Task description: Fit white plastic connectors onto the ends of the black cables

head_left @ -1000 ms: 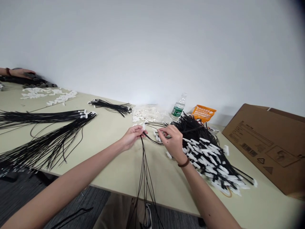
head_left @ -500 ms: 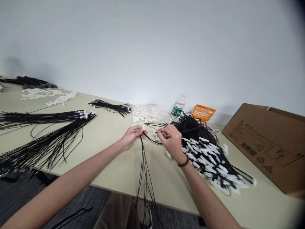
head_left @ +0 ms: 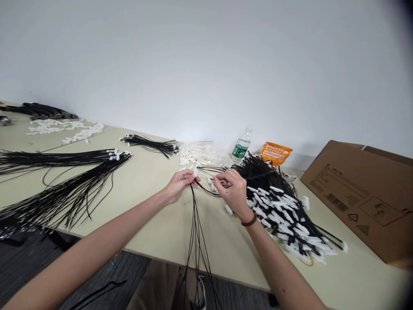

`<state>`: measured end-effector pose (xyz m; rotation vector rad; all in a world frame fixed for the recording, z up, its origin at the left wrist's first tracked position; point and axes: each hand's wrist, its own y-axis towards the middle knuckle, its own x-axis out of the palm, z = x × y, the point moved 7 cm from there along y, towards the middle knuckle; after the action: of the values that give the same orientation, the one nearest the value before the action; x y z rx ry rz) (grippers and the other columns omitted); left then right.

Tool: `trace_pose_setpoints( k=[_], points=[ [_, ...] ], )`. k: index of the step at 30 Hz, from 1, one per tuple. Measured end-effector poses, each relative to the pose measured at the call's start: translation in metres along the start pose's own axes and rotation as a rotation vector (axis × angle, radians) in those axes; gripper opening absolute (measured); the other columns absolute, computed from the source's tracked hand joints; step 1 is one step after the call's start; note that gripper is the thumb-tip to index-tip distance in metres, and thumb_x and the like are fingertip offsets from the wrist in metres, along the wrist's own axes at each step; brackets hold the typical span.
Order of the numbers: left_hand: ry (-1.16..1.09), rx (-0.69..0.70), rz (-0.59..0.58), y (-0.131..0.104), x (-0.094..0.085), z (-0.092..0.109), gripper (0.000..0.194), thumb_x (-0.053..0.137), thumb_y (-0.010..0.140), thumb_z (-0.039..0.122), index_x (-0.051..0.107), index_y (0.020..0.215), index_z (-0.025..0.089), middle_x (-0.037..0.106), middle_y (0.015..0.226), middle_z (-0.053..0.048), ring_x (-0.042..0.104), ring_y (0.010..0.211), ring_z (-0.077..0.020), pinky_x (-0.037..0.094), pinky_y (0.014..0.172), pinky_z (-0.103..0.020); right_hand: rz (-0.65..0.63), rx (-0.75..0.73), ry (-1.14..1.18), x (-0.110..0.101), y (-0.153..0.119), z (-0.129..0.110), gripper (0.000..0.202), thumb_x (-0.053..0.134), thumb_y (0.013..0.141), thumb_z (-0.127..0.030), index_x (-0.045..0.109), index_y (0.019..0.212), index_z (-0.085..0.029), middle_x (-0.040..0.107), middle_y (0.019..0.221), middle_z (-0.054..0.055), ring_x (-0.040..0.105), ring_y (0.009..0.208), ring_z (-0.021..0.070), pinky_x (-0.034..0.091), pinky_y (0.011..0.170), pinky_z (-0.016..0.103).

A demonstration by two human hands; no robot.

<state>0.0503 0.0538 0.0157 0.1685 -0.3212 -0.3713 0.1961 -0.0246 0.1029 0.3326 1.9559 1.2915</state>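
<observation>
Fingers of your left hand (head_left: 177, 186) pinch a small white plastic connector (head_left: 195, 170) at the centre of the frame, while slender black cables (head_left: 195, 224) hang below that hand, past the edge of the pale tabletop (head_left: 161, 237). Your right hand (head_left: 235, 190), just right of centre, has its fingers closed on thin black wires (head_left: 206, 172). Beside it lies a heap of white-ended black cables (head_left: 284, 215), left of a brown cardboard box (head_left: 358, 189).

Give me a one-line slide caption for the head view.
Left hand and right hand hold thin black wires, the left also gripping a white connector, beside a heap of white-tipped cables.
</observation>
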Motion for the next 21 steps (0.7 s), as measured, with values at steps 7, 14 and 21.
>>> trace_pose_setpoints(
  k=[7,14,21],
  points=[
    [0.091,0.024,-0.007,-0.001,0.001,0.004,0.030,0.068,0.067,0.039,0.060,0.075,0.012,0.065,0.079,-0.007,0.053,0.064,-0.0104,0.040,0.066,-0.025,0.028,0.043,0.080,-0.002,0.001,0.000,0.016,0.053,0.080,-0.022,0.056,0.065,-0.019,0.039,0.052,-0.004,0.038,0.053,0.0107,0.035,0.058,0.026],
    [0.167,0.030,-0.037,-0.002,0.003,0.006,0.031,0.066,0.068,0.041,0.060,0.075,0.011,0.064,0.076,-0.006,0.054,0.063,-0.0106,0.040,0.065,-0.025,0.000,0.067,0.105,0.001,-0.001,0.002,0.012,0.055,0.081,-0.021,0.057,0.069,-0.018,0.047,0.058,-0.002,0.042,0.060,0.0126,0.036,0.060,0.027],
    [0.258,0.018,-0.153,-0.005,0.014,0.004,0.030,0.064,0.070,0.041,0.061,0.073,0.011,0.064,0.074,-0.006,0.054,0.061,-0.0106,0.042,0.063,-0.025,-0.059,-0.027,-0.032,0.013,-0.006,0.004,0.010,0.053,0.083,-0.023,0.058,0.075,-0.019,0.055,0.075,0.004,0.048,0.077,0.0173,0.041,0.071,0.032]
  ],
)
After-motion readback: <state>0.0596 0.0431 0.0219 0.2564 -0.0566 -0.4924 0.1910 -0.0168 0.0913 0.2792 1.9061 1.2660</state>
